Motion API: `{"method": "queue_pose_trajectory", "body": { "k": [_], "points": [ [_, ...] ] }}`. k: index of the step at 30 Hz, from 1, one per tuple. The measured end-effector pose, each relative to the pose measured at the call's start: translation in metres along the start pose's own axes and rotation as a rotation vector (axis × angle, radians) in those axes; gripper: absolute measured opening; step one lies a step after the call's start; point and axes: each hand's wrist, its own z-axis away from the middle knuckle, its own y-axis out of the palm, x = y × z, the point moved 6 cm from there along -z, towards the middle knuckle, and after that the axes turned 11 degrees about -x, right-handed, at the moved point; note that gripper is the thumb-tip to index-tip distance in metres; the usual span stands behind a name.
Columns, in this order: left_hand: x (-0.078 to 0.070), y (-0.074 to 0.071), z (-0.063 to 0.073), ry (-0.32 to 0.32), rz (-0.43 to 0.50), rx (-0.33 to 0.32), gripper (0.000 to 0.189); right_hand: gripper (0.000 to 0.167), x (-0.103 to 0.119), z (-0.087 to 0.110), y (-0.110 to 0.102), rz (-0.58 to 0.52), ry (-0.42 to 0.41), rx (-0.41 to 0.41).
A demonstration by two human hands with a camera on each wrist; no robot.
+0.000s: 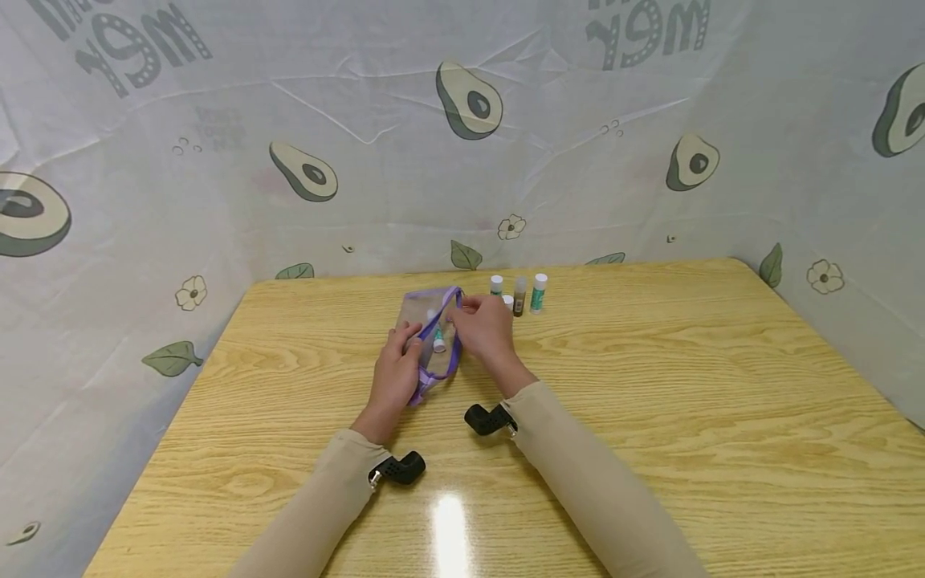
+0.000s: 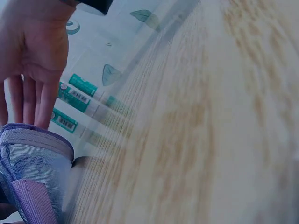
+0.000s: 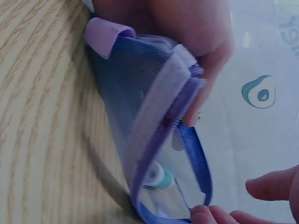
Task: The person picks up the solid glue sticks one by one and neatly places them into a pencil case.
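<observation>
A see-through mesh pouch (image 1: 415, 309) with purple edging and an open zipper stands tilted on the table. My left hand (image 1: 396, 365) grips its near side, thumb and fingers about the edge, also plain in the right wrist view. Inside lies a white-capped glue stick (image 1: 438, 343) with a green label. My right hand (image 1: 486, 327) is at the pouch's right rim. Its fingers (image 2: 41, 100) reach down straight at the rim (image 2: 37, 128) in the left wrist view. The right thumb (image 3: 273, 184) stands apart from the fingers, with nothing between them.
Just beyond my right hand, several upright tubes stand together: a green-labelled glue stick (image 1: 538, 294), a brownish tube (image 1: 519, 297), and others partly hidden by the hand. A patterned cloth (image 1: 390, 185) hangs along the back of the wooden table (image 1: 686, 385).
</observation>
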Motion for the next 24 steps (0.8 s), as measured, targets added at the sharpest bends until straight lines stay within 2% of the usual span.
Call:
{"method": "queue_pose_trajectory", "body": {
  "k": [6,17,24],
  "points": [
    [0.001,-0.002,-0.001,-0.011,0.007,0.004,0.046,0.036,0.014,-0.001,-0.014,-0.070,-0.102,-0.021],
    [-0.001,-0.001,0.000,-0.017,0.010,0.011,0.046,0.046,0.022,-0.008,-0.030,-0.219,-0.263,0.094],
    [-0.001,-0.002,0.001,-0.037,0.013,0.022,0.047,0.049,0.030,-0.011,-0.040,-0.319,-0.363,0.114]
  ]
}}
